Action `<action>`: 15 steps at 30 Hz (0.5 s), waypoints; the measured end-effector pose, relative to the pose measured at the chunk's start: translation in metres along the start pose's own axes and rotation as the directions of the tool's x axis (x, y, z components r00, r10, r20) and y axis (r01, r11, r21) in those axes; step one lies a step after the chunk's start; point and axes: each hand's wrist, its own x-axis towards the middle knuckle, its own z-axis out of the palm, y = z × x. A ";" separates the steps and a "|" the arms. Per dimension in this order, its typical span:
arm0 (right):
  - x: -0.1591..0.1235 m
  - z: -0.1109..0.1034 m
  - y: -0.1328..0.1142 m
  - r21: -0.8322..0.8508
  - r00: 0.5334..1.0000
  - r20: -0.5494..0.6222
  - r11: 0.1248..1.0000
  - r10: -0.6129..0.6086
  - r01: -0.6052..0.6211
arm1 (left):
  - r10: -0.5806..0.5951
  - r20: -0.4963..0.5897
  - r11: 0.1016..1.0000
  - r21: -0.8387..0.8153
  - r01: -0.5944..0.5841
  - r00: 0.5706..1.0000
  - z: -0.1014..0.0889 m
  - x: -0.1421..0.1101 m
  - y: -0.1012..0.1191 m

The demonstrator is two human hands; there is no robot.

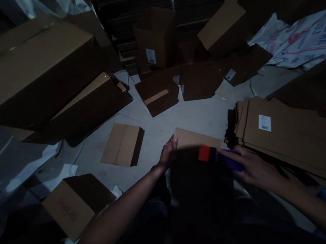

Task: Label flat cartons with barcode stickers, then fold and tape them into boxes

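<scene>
A cardboard box [197, 136] stands just in front of me, its top lit and the side facing me in deep shadow. At its left edge, my left hand [168, 152] grips the cardboard, fingers close together over the corner. My right hand [251, 164] is closed around the dark blue handle of a tape dispenser [229, 160], as far as the dim light shows. The dispenser's orange-red front end lies over the box's near top edge, pointing left. Any tape on it is hidden in the dark.
Flattened cardboard sheets [290, 129] are stacked to the right. A closed small box [122, 145] lies on the pale floor, left of centre. Another box [69, 210] with handwriting is nearer. Large boxes [32, 63], open cartons [159, 92] and a printed white sack [305, 39] stand farther back.
</scene>
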 end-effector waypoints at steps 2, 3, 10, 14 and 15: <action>-0.029 0.001 0.025 -0.081 0.999 -0.003 0.996 0.039 -0.039 | 0.009 0.003 1.000 0.017 -0.009 1.000 0.000 -0.001 -0.002; -0.042 0.003 0.036 -0.113 0.998 -0.010 0.992 0.062 -0.063 | 0.015 0.008 1.000 0.020 -0.016 1.000 0.000 -0.001 -0.003; -0.067 0.023 0.069 -0.145 0.997 -0.024 0.987 0.072 -0.075 | -0.020 0.003 0.989 0.147 0.019 1.000 -0.001 0.007 -0.010; -0.058 0.033 0.067 -0.087 0.995 -0.059 0.993 0.077 -0.082 | 0.097 -0.045 0.897 0.436 -0.068 0.994 0.013 0.003 -0.002; -0.056 0.034 0.067 -0.075 0.995 -0.066 0.994 0.080 -0.085 | 0.177 0.021 0.858 0.487 -0.165 0.984 0.022 -0.001 0.003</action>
